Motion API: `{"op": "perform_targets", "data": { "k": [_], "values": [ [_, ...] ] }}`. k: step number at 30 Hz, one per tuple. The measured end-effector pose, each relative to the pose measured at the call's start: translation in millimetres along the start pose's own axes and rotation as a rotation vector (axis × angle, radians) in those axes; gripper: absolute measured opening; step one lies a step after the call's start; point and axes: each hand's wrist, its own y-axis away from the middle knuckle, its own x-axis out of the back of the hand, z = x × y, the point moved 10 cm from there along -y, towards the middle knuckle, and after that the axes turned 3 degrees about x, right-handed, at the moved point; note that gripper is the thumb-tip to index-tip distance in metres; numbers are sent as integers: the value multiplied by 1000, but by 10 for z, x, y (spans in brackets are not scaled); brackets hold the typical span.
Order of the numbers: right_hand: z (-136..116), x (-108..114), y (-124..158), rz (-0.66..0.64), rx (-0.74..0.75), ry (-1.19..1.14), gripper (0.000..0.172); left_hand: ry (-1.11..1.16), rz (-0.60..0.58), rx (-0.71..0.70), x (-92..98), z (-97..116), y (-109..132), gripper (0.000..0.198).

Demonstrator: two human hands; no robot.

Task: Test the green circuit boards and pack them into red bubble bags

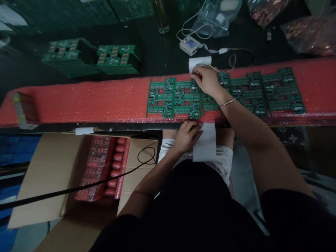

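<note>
Dark workbench, dim room: red bubble wrap is running along its near side from left to right.

Item: five green circuit boards, lying flat in a row on the wrap, right of the middle; our right forearm is partly covering the third.

Item: thin coloured wires, leading from a small grey box on the far side.

Right hand: we are pinching the wire ends between thumb and fingers, nearly closed, over the far right corner of the second board from the left. Contact with it is hiding beneath our fingers.

Left hand: we are resting it, half curled, at the near bench edge beside a hanging white sheet; we cannot tell whether it is holding anything.

Also present: two board stacks, far left; an open carton, near left.

Handling, in our judgement: boards light, stiff, fragile at their parts, prone to sliding on wrap, so we would be gripping bare edges; wires soft and light, best held close to their ends.
</note>
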Motion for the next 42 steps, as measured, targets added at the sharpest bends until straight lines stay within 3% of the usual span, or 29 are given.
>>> {"op": "perform_targets", "data": {
  "k": [4, 14, 28, 31, 35, 42],
  "values": [
    [17, -8, 4, 6, -13, -17, 41, -31, -22, 18, -151, -24, -40, 21],
    [-30, 19, 25, -34, -41, 4, 27, 53, 59, 97, -109, -74, -42, 18],
    [-33, 53, 24, -16, -23, -5, 35, 37, 41, 123, -131, -55, -8, 19],
    [-175, 210, 89, 20, 5, -17, 34, 88, 66, 131, -7, -23, -4, 17],
    [-445, 378, 307, 41, 46, -68, 29, 142, 116, 169, 322, -21, -10, 16],
    [-721, 365, 814, -23, 14, -156, 27, 169, 218, 237, 778, -177, -20, 11]
  ]
}}
